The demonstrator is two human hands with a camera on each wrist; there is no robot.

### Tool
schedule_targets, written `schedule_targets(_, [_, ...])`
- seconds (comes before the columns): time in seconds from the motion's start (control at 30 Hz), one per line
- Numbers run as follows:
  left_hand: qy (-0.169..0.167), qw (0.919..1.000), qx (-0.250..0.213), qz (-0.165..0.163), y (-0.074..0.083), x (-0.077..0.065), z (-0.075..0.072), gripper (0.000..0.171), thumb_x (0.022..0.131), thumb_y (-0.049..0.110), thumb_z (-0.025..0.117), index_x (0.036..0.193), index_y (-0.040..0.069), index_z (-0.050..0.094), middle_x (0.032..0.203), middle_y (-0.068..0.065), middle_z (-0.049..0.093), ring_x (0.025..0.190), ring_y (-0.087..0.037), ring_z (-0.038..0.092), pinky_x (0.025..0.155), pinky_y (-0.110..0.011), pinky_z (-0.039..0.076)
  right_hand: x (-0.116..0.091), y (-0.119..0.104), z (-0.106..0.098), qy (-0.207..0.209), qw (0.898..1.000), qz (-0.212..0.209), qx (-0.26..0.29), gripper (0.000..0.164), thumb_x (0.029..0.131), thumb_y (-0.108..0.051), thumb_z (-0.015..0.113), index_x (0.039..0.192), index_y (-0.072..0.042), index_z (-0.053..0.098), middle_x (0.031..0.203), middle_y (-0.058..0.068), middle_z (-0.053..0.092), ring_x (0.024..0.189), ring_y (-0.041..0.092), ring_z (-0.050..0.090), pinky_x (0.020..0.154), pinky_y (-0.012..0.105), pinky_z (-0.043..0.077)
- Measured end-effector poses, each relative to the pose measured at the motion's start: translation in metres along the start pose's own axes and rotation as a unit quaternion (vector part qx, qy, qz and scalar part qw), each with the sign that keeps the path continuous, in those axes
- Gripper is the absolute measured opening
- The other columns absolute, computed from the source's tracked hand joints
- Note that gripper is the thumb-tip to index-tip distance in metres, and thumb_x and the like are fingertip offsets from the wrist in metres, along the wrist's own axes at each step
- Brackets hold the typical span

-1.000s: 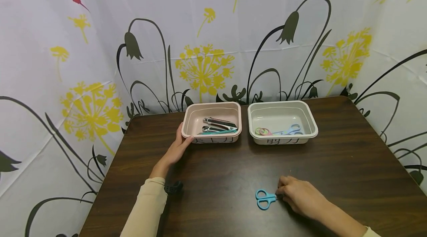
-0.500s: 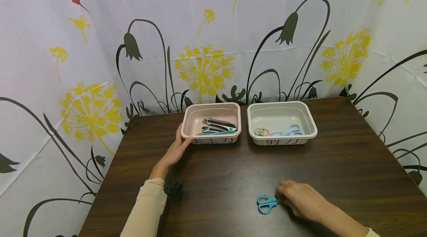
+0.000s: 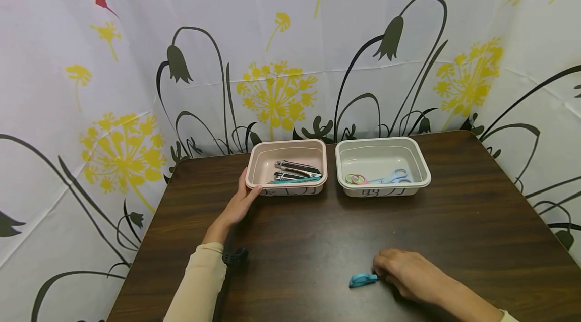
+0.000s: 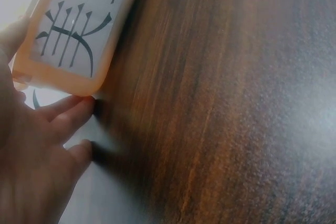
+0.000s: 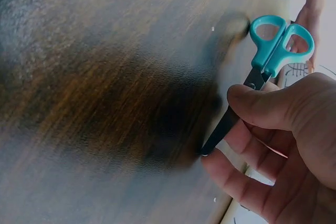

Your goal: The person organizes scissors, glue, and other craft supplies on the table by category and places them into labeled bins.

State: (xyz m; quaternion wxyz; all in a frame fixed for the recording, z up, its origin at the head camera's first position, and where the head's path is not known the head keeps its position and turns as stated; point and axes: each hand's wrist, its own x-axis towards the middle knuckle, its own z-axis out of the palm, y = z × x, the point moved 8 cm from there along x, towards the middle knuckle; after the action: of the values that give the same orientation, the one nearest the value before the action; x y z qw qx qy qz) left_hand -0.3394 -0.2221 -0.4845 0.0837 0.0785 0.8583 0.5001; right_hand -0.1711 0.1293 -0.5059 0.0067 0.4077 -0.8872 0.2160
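In the head view my left hand grips the near left corner of a pink plastic box, thumb at the front wall and fingers along the left side. The left wrist view shows fingertips at that corner, below a label with dark characters. My right hand pinches turquoise-handled scissors by their closed blades, close over the table. In the right wrist view the thumb presses the dark blades, and the handles point away from the palm. Several utility knives lie inside the pink box.
Right of the pink box stands a pale grey-white box with light blue scissors and pink-and-green handles inside. Both boxes are at the back of the dark wooden table. Behind hangs a flowered curtain.
The scissors in my right hand have turned from flat, both handle loops showing, to nearly edge-on, and the hand has shifted slightly nearer. My left hand stays on the pink box.
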Motion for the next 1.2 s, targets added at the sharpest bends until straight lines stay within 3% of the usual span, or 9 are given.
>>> schedule_targets(0.27, [0.002,1.0000,0.005,0.000,0.001,0.000,-0.001,0.078,0.103,0.025,0.051,0.156,0.007,-0.003,0.158,-0.027,0.017,0.141,-0.041,0.025,0.112,-0.054,0.020,0.004,-0.005,-0.009,0.015,1.000,-0.019,-0.020,0.037,0.073,-0.003,0.080,0.086,-0.027,0.056,0.083,-0.019,0.049,0.073,-0.003,0.047,0.058,0.023,0.045])
schedule_targets(0.67, [0.003,0.9999,0.014,-0.002,0.004,-0.001,-0.001,0.077,0.104,0.024,0.051,0.156,0.006,-0.002,0.158,-0.027,0.017,0.141,-0.042,0.026,0.112,-0.055,0.021,0.017,-0.002,-0.037,0.018,0.999,-0.002,-0.030,0.033,0.076,-0.003,0.079,0.085,-0.025,0.056,0.081,-0.019,0.046,0.073,-0.002,0.044,0.058,0.021,0.043])
schedule_targets(0.97, [0.001,0.9999,0.011,0.000,-0.001,0.000,0.000,0.078,0.103,0.026,0.051,0.156,0.007,-0.003,0.157,-0.027,0.017,0.140,-0.041,0.027,0.112,-0.055,0.021,0.024,0.009,-0.062,0.070,0.996,0.006,-0.061,0.034,0.078,-0.002,0.080,0.086,-0.026,0.056,0.080,-0.018,0.049,0.071,-0.003,0.043,0.055,0.020,0.042])
schedule_targets(1.2, [0.004,1.0000,0.008,0.002,0.001,-0.001,-0.001,0.078,0.103,0.025,0.052,0.156,0.007,-0.002,0.158,-0.026,0.016,0.141,-0.041,0.026,0.112,-0.055,0.020,0.030,0.027,-0.081,0.100,0.991,0.037,-0.080,0.033,0.079,-0.003,0.079,0.088,-0.026,0.057,0.083,-0.016,0.052,0.072,0.000,0.046,0.055,0.023,0.043])
